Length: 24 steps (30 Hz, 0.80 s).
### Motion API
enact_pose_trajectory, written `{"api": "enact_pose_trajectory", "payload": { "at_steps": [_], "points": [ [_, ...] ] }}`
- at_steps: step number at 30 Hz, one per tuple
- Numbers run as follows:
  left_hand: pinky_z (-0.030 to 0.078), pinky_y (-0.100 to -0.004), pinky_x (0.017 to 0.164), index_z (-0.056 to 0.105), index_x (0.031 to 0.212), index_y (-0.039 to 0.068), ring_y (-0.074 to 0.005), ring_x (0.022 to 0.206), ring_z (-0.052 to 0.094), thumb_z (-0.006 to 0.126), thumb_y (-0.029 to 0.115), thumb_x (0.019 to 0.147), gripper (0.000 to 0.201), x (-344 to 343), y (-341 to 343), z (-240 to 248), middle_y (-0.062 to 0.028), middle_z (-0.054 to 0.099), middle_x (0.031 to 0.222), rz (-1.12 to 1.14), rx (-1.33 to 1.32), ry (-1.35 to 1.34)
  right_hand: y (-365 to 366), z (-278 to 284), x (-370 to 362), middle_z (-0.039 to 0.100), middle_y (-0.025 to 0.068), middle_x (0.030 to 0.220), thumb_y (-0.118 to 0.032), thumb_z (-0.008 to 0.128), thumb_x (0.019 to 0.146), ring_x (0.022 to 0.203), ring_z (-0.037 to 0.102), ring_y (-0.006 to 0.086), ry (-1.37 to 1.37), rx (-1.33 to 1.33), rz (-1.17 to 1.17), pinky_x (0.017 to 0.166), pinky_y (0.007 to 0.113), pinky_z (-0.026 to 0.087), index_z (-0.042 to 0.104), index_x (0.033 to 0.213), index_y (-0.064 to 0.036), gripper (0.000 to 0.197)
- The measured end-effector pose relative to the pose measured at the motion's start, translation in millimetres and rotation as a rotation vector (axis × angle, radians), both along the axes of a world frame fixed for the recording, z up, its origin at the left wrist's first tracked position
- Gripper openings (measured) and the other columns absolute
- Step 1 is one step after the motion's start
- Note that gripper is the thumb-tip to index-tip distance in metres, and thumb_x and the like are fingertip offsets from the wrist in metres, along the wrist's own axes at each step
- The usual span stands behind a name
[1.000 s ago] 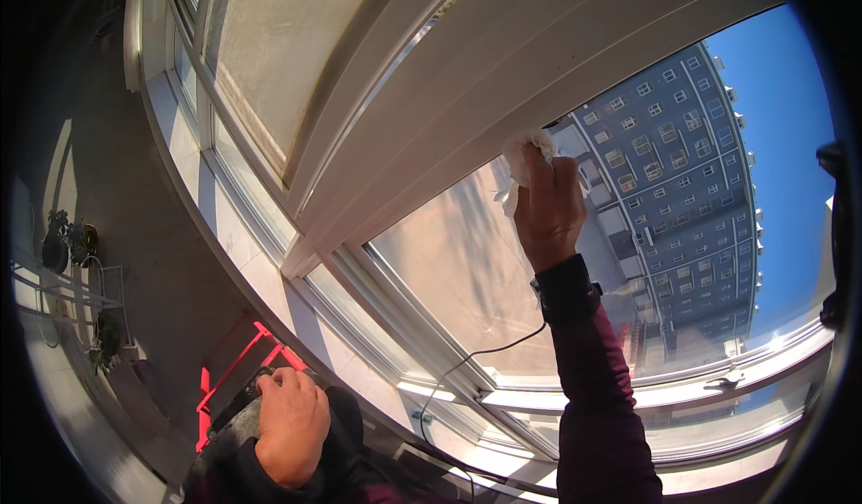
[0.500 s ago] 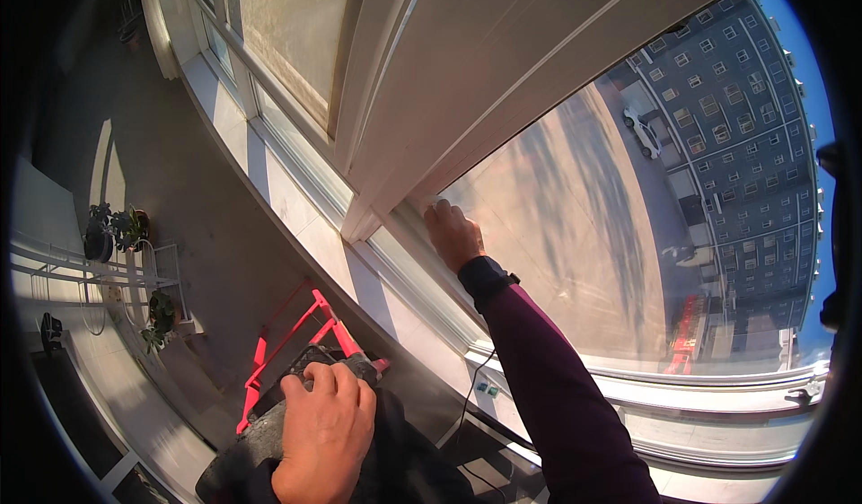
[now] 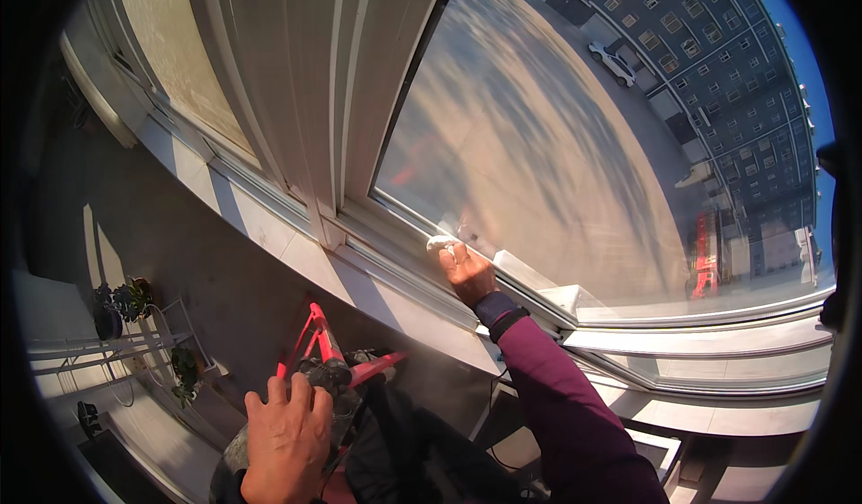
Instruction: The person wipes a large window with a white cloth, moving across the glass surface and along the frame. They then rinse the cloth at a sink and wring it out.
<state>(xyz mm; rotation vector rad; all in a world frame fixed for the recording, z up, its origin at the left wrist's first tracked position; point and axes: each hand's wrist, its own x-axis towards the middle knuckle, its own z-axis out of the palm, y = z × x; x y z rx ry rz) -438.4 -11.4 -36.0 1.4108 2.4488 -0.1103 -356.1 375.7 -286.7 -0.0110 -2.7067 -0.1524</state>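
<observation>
My right hand [image 3: 469, 272] is closed on a white wad [image 3: 439, 243], which looks like a cloth or tissue. It presses the wad to the lower frame rail [image 3: 400, 219] of the large window, low against the glass pane [image 3: 530, 154]. A faint reflection of the hand shows in the glass. My left hand [image 3: 289, 437] rests on my bent, dark-clothed knee, its fingers apart and nothing in them. Just beyond that hand stands a red metal frame [image 3: 316, 335], possibly a stepladder, partly hidden by my leg.
A white sill [image 3: 296, 257] curves along below the windows. Left of the pane rises a wide pale window post [image 3: 278, 73]. Potted plants [image 3: 121, 302] stand by a white rack at far left. Outside are a white car [image 3: 612, 62] and a grey building [image 3: 718, 64].
My right hand has moved from the pane's lower corner rightward along the bottom rail, and the white wad now shows. The view has shifted. My left hand remains on my knee.
</observation>
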Motion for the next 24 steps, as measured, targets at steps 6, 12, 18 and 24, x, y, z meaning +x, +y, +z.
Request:
{"api": "enact_pose_trajectory", "payload": {
  "at_steps": [6, 12, 18, 24],
  "points": [
    [0.049, -0.0468, 0.084, 0.061, 0.110, 0.010, -0.0330, 0.104, 0.060, 0.058, 0.011, 0.095, 0.015, -3.7, 10.6, 5.7, -0.0102, 0.061, 0.114, -0.025, -0.051, -0.060, 17.6, -2.9, 83.9, 0.065, 0.0112, 0.099, -0.003, 0.071, 0.085, 0.082, 0.073, 0.0289, -0.011, -0.092, -0.148, 0.062, 0.040, 0.061, 0.068, 0.105, -0.0101, 0.022],
    [0.050, -0.0491, 0.084, 0.061, 0.116, 0.007, -0.0359, 0.108, 0.060, 0.056, 0.007, 0.095, 0.021, -5.8, 18.7, 13.4, -0.0131, 0.063, 0.124, -0.037, -0.092, -0.114, 32.7, -3.8, 186.2, 0.059, 0.0071, 0.093, -0.010, 0.072, 0.093, 0.078, 0.070, 0.0267, 0.033, -0.069, -0.404, 0.057, 0.040, 0.058, 0.067, 0.099, -0.0128, 0.009],
    [0.053, -0.0527, 0.089, 0.062, 0.130, 0.008, -0.0379, 0.118, 0.060, 0.075, 0.016, 0.087, 0.046, -1.4, 25.6, 10.1, -0.0128, 0.063, 0.127, -0.044, -0.135, -0.117, 33.8, -25.5, 268.2, 0.060, 0.0090, 0.103, -0.001, 0.068, 0.090, 0.081, 0.070, 0.0327, 0.129, -0.164, -0.846, 0.066, 0.045, 0.058, 0.064, 0.111, -0.0147, 0.025],
    [0.053, -0.0538, 0.090, 0.061, 0.131, 0.008, -0.0383, 0.118, 0.060, 0.074, 0.011, 0.085, 0.047, 2.6, 26.7, 11.1, -0.0129, 0.062, 0.129, -0.063, -0.140, -0.098, 27.2, -43.1, 283.6, 0.064, 0.0164, 0.114, 0.003, 0.066, 0.087, 0.108, 0.067, 0.0396, 0.491, -0.520, -1.328, 0.093, 0.049, 0.056, 0.060, 0.122, -0.0081, 0.037]
  ]
}}
